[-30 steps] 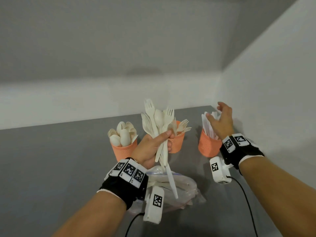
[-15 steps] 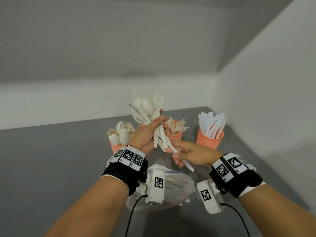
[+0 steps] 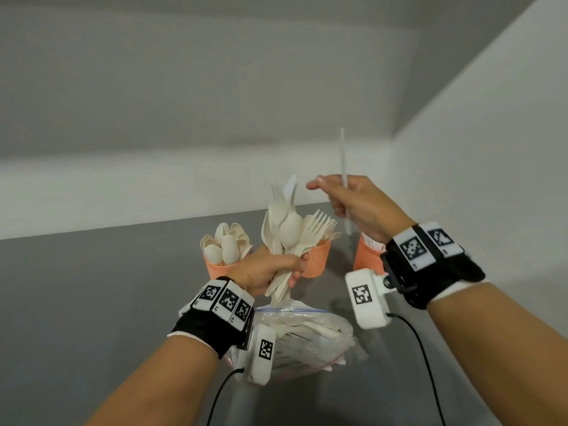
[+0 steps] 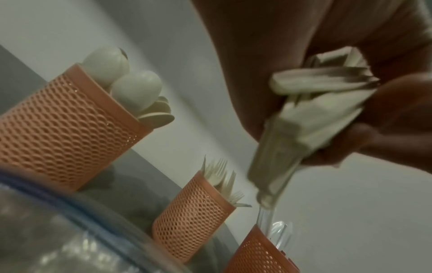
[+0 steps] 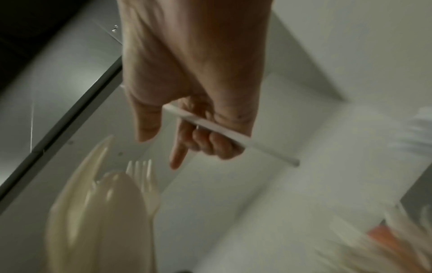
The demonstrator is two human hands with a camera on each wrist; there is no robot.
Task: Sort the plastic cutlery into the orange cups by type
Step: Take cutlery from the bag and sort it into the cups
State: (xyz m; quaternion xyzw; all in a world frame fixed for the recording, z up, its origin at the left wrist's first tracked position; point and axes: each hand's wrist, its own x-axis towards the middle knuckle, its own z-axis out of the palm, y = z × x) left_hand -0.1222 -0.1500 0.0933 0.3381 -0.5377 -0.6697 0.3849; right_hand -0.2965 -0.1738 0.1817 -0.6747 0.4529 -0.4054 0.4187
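Observation:
Three orange mesh cups stand in a row on the grey table: one with spoons [image 3: 219, 265], one with forks [image 3: 316, 261], one with knives [image 3: 367, 256]. My left hand [image 3: 276, 269] grips a bundle of mixed white cutlery [image 3: 289, 229] upright in front of the fork cup. My right hand [image 3: 341, 198] holds a single white knife [image 3: 343, 155] upright, above and just left of the knife cup. In the right wrist view the knife [image 5: 224, 131] crosses my curled fingers [image 5: 210, 142]. The left wrist view shows the bundle's handle ends [image 4: 315, 114] and the spoon cup [image 4: 58, 125].
A clear zip bag [image 3: 307, 333] with more white cutlery lies on the table under my left wrist. White walls close the table at the back and on the right, just behind the knife cup. Bare grey table stretches to the left.
My right hand has drawn one knife out of the bundle and lifted it up and to the right. The left hand has sunk a little with the bundle.

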